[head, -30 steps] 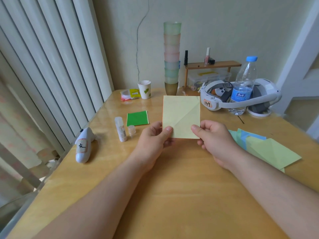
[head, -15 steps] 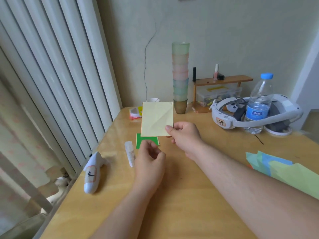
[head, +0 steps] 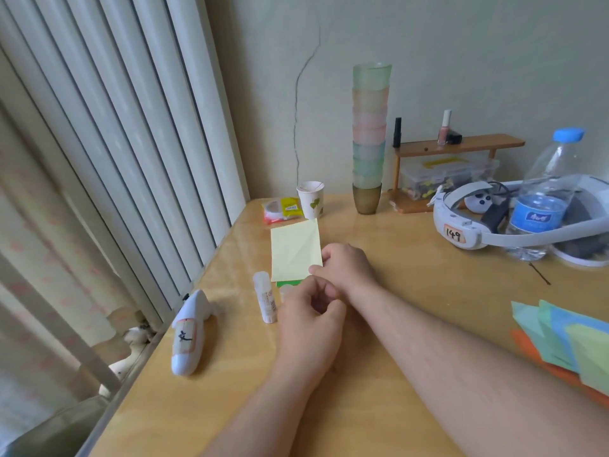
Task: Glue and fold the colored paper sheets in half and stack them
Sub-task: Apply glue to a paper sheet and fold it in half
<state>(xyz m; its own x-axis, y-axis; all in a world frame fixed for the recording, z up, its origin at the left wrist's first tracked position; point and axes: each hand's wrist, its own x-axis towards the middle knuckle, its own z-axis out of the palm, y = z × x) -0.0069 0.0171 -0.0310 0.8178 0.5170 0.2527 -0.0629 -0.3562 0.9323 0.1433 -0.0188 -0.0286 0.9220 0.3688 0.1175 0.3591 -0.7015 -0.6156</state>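
1. Near the table's [head: 412,291] far left corner, the right hand [head: 347,265] pinches the near right corner of one folded yellow sheet [head: 295,250] between thumb and fingers, holding it low over the wood.
2. Under that sheet's near edge, a strip of one green sheet [head: 287,284] shows; the rest is covered.
3. The left hand [head: 309,316] hovers just in front with fingers loosely curled, gripping nothing, and hides the spot beside the single glue stick [head: 265,301], which lies uncapped.
4. One loose pile of colored sheets [head: 566,338] fans out at the right edge, well apart from both hands; the count of sheets in it is unclear.
5. Further left lies one white handheld device [head: 188,334].
6. Behind stand one paper cup [head: 310,199], one tall stack of tumblers [head: 369,133], one water bottle [head: 543,199] and one white headset [head: 468,225].
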